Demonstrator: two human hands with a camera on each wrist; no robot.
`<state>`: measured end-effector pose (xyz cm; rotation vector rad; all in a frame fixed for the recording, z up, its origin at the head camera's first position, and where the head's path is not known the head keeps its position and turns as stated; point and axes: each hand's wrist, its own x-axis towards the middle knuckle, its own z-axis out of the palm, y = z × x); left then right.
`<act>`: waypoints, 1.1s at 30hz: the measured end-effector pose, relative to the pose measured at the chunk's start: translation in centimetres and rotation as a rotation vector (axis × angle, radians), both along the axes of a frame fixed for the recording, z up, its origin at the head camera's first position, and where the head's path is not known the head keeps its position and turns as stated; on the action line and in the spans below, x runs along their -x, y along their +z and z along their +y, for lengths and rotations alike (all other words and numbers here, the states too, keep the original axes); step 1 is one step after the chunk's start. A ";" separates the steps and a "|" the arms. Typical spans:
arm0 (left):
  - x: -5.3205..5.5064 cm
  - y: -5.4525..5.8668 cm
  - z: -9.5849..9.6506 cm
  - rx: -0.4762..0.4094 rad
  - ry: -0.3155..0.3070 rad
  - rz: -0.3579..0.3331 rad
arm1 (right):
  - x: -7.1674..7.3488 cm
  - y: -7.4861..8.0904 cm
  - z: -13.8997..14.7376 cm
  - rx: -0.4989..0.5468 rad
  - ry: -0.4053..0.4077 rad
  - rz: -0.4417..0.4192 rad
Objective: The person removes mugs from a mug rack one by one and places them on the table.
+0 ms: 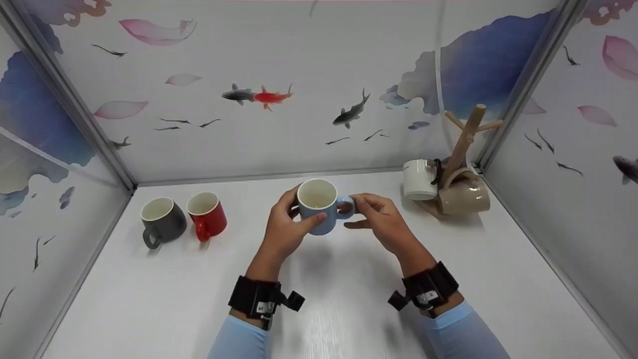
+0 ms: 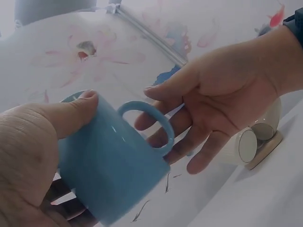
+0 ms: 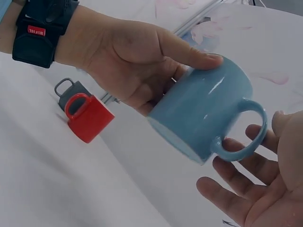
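Note:
A light blue mug (image 1: 325, 222) is held off the table in my left hand (image 1: 286, 224), thumb on the near side and fingers behind it. Its handle (image 3: 244, 153) points toward my right hand (image 1: 386, 222). Those right fingers (image 2: 163, 135) reach just behind the handle, loosely bent, while the thumb stays apart from it in both wrist views. Whether a right fingertip touches the handle, I cannot tell. The mug's pale inside faces up in the head view.
At the left stand a dark grey mug (image 1: 167, 224) and a red mug (image 1: 212, 219). A wooden mug tree (image 1: 463, 142) at the back right bears a white mug (image 1: 417, 182) and a beige mug (image 1: 466, 197). Printed walls (image 1: 299, 50) enclose the white table (image 1: 149, 304).

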<state>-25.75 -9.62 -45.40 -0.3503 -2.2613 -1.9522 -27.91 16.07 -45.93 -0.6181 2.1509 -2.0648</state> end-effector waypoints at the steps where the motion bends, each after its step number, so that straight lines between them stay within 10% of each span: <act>1: 0.1 -0.2 -0.2 0.013 -0.012 0.004 | 0.0 0.0 0.0 -0.014 0.006 -0.006; 11: 0.5 -0.8 -1.5 0.116 -0.079 -0.036 | 0.2 -0.1 0.1 -0.271 0.026 0.036; 20: 0.7 -0.9 -2.3 0.115 -0.135 -0.080 | 0.4 -0.5 -0.1 -0.239 0.084 0.011; 33: 0.9 -1.5 -0.6 0.201 0.075 -0.025 | -0.5 -0.7 -2.1 -0.157 0.025 0.004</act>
